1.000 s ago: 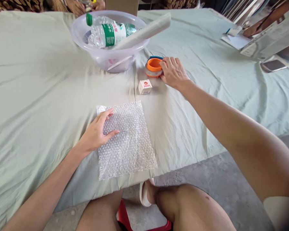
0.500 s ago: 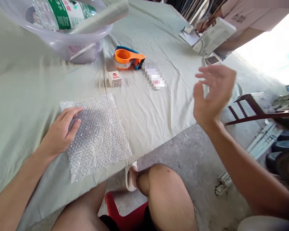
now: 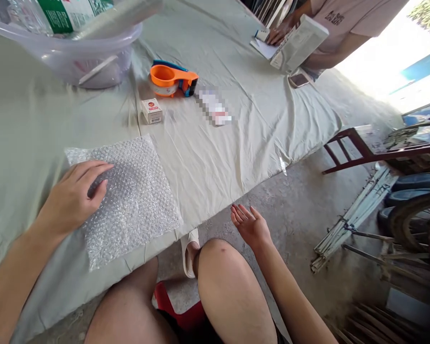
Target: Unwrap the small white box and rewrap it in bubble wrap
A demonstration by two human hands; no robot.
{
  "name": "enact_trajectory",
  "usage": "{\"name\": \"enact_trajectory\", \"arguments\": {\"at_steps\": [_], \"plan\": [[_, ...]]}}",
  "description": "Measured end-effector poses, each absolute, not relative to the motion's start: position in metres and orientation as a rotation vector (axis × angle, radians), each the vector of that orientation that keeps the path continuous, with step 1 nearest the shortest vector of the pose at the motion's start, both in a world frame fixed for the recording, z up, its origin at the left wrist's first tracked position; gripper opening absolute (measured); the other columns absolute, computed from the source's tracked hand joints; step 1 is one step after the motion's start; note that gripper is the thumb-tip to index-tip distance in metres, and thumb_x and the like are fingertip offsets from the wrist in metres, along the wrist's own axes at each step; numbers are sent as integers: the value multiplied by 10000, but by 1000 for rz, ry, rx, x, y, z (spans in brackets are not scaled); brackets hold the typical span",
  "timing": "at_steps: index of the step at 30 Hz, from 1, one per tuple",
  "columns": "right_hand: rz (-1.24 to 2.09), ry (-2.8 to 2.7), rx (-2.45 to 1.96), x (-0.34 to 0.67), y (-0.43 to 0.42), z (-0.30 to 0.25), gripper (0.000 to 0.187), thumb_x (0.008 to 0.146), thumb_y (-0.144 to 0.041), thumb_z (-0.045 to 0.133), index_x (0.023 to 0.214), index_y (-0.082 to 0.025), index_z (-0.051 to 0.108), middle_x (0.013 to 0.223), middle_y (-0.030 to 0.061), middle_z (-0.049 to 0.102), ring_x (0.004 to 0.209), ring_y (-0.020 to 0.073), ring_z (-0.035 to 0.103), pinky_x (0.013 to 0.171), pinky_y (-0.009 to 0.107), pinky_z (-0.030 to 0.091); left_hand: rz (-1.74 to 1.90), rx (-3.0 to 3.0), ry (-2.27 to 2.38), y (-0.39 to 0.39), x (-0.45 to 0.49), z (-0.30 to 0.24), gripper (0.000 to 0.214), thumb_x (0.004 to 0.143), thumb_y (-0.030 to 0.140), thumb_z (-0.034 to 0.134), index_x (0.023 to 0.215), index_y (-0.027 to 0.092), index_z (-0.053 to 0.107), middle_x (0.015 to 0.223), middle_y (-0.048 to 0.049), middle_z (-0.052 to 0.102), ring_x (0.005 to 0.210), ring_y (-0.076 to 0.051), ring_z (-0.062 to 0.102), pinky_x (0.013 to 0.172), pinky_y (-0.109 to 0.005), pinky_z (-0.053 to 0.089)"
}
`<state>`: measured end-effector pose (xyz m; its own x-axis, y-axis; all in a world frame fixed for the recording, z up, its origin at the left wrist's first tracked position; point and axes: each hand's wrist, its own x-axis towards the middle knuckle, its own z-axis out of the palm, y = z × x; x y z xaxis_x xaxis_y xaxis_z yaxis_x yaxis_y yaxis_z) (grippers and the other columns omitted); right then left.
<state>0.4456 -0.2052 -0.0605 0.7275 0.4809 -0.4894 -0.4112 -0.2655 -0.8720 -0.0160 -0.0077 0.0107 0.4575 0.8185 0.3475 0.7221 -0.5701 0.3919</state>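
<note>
Leftmost, a translucent basin (image 3: 62,59) holds a plastic bottle (image 3: 75,13) with a green-and-white label and a pale plastic roll (image 3: 125,15) slanting past its rim. Below it, the left hand (image 3: 73,193) is loosely curled over the left part of a bubble-wrap sheet (image 3: 136,191), gripping nothing; whether it presses down I cannot tell. The sheet lies flat, its lower edge near the table's front edge. Beyond its top corner sits a small closed box (image 3: 152,112), contents hidden, with an orange tape dispenser (image 3: 179,79) just behind. A pixelated item (image 3: 215,107) lies next, and a wide stretch of wrinkled cloth (image 3: 243,153) runs from there to the slanting edge. Past that edge, over the floor (image 3: 294,205), the right hand (image 3: 251,227) is open, palm up and holding nothing. Farther right, a co-worker's hand (image 3: 281,33) is beside a carton (image 3: 301,43), near a phone (image 3: 298,80) by the table's side.
</note>
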Motion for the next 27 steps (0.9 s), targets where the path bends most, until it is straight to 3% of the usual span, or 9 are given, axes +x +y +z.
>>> {"name": "enact_trajectory", "arguments": {"at_steps": [4,8,10,13,16,19,22,27], "plan": [[860,-16,-1583,434,-206,-70,286,933,-540,760,933,-254,770,1094,110,855,1034,269,833,793,376,662,741,2479,1389,-7,-14,13,367,1118,413,533,1429,334,712,1438,-34,782,1365,-336,719,1247,-611,591],[793,-63,-1532,430,-204,-67,392,856,-610,850,948,-236,776,1030,68,842,934,216,797,788,324,606,770,2347,1314,-3,-15,15,623,932,351,716,1511,575,662,1379,35,793,1363,-424,700,1246,-805,521],[781,-89,-1509,429,-204,-63,466,813,-655,885,961,-222,797,1013,68,840,912,202,783,797,318,598,758,2324,1311,-3,-15,15,678,910,341,740,1522,616,645,1407,42,785,1380,-446,691,1267,-832,478],[802,-153,-1485,426,-202,-55,583,740,-742,931,925,-198,835,919,72,816,855,199,758,799,327,609,705,2413,1387,-5,-12,16,429,1070,395,617,1486,417,716,1467,-16,771,1384,-386,710,1278,-727,524],[802,-231,-1496,423,-197,-49,577,709,-734,982,840,-190,844,805,52,761,770,181,709,740,321,600,672,2560,1420,-8,-10,16,359,1166,405,521,1422,267,731,1437,-74,786,1352,-326,734,1214,-577,603],[723,-240,-1517,421,-194,-48,466,663,-594,1051,770,-205,818,773,21,728,721,148,658,666,282,552,671,2607,1425,-9,-10,15,329,1177,392,524,1407,275,728,1427,-73,789,1338,-314,744,1170,-526,628],[694,-223,-1506,422,-190,-50,416,643,-519,1053,744,-214,790,766,4,709,706,128,634,651,260,537,673,2589,1427,-8,-10,14,335,1171,386,528,1413,278,733,1426,-84,784,1349,-327,740,1207,-548,605],[845,-160,-1505,416,-193,-59,473,663,-629,941,834,-205,819,769,47,719,735,174,659,636,303,566,664,2524,1392,-5,-10,14,382,1142,341,547,1481,289,714,1464,-88,760,1399,-344,712,1293,-590,550]]}}
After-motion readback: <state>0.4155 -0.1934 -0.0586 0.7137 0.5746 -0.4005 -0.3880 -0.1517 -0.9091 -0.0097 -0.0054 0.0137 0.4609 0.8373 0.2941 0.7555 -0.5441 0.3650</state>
